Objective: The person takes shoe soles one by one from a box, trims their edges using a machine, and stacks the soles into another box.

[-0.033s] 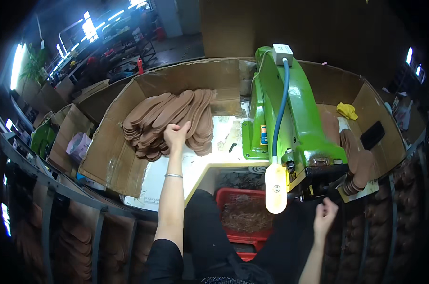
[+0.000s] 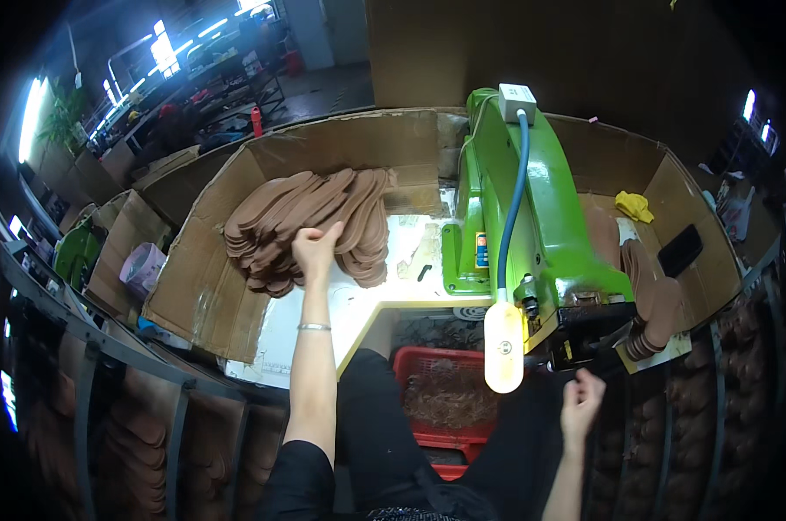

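Note:
My left hand (image 2: 315, 253) is at the front of a heap of brown sole-shaped pieces (image 2: 280, 217), stacked flat like insoles. Its fingers are curled in against the heap, and what they hold, if anything, is hidden. A silver bangle (image 2: 315, 326) circles that wrist. Below the dark working head (image 2: 579, 334) of a green machine (image 2: 536, 191), my right hand (image 2: 582, 405) hangs in the air with fingers curled. Nothing shows sticking out of it. More brown sole pieces (image 2: 656, 304) lie fanned in a stack to the right of the machine head.
Cardboard walls (image 2: 349, 143) ring the white worktable (image 2: 319, 304). A yellow lamp (image 2: 504, 347) on a blue cable hangs before the machine. Below, a red crate (image 2: 410, 373) holds brown scraps. A yellow cloth (image 2: 635, 207) and a dark pad (image 2: 680, 250) are at right; racks (image 2: 141, 443) stand below.
My right hand has shifted slightly left and down, away from the machine head, its fingers still curled. My left hand has moved only a little at the heap.

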`<action>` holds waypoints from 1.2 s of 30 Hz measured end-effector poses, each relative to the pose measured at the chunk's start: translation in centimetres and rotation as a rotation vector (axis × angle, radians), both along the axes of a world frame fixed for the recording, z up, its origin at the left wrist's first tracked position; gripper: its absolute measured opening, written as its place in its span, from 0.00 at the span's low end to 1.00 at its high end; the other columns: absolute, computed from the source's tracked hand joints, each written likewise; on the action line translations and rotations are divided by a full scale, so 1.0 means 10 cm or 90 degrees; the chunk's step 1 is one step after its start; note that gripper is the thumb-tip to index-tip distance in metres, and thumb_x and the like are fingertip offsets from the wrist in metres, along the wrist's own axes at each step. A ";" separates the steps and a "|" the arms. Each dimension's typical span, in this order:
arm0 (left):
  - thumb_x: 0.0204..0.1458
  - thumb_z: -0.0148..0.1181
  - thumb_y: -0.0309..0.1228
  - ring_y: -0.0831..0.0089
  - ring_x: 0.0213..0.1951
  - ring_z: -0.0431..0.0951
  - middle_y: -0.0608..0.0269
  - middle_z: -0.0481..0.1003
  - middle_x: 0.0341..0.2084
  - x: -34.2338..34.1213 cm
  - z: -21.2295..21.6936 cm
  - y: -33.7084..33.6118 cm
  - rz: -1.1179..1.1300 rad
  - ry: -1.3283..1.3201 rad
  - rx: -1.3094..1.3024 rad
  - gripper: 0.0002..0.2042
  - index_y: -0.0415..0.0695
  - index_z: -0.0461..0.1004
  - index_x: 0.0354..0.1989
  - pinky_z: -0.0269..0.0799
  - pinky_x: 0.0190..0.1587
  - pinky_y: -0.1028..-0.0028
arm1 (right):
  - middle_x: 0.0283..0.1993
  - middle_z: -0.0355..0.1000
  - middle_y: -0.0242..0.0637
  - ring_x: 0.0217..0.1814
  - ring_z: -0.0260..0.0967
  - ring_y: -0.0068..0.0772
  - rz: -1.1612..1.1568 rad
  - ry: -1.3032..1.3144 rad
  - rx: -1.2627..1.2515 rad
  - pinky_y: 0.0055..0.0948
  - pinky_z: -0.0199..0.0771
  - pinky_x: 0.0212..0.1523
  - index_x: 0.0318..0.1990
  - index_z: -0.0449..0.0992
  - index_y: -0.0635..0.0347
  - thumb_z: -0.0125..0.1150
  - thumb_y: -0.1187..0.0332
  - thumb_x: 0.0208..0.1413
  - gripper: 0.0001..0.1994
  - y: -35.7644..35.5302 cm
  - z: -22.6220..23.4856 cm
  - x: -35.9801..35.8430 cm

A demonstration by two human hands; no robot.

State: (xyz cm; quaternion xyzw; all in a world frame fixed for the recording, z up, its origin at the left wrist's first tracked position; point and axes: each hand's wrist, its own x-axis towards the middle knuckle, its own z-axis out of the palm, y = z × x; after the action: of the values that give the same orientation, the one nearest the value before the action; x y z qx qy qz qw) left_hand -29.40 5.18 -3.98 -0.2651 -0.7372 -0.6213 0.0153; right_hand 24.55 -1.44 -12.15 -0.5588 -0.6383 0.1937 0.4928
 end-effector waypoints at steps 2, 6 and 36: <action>0.29 0.74 0.38 0.72 0.29 0.71 0.59 0.74 0.26 0.16 0.20 -0.38 0.033 0.053 -0.018 0.20 0.36 0.71 0.22 0.68 0.34 0.73 | 0.38 0.64 0.35 0.30 0.64 0.21 0.085 0.028 -0.098 0.18 0.68 0.30 0.42 0.73 0.64 0.58 0.76 0.49 0.11 -0.29 -0.08 -0.29; 0.29 0.72 0.26 0.66 0.46 0.69 0.53 0.69 0.44 1.16 0.54 -1.50 -0.115 0.018 0.179 0.29 0.36 0.68 0.45 0.67 0.49 0.70 | 0.43 0.72 0.41 0.36 0.72 0.26 0.399 0.226 -0.494 0.21 0.72 0.37 0.47 0.71 0.66 0.58 0.72 0.52 0.14 -0.70 -0.38 -0.58; 0.47 0.60 0.21 0.73 0.38 0.74 0.61 0.75 0.37 3.34 -0.44 -1.37 -0.668 -0.232 -0.085 0.13 0.37 0.73 0.42 0.71 0.43 0.74 | 0.48 0.67 0.41 0.49 0.67 0.33 0.312 0.669 -0.651 0.28 0.69 0.50 0.52 0.64 0.68 0.64 0.80 0.42 0.25 -1.69 0.15 -0.15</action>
State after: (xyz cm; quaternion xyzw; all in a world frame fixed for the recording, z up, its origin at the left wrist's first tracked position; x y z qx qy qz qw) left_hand 3.97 -8.53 -8.37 -0.4853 -0.5349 -0.5332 -0.4405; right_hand 23.04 -18.39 -10.62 -0.3941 -0.2570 0.8080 0.3546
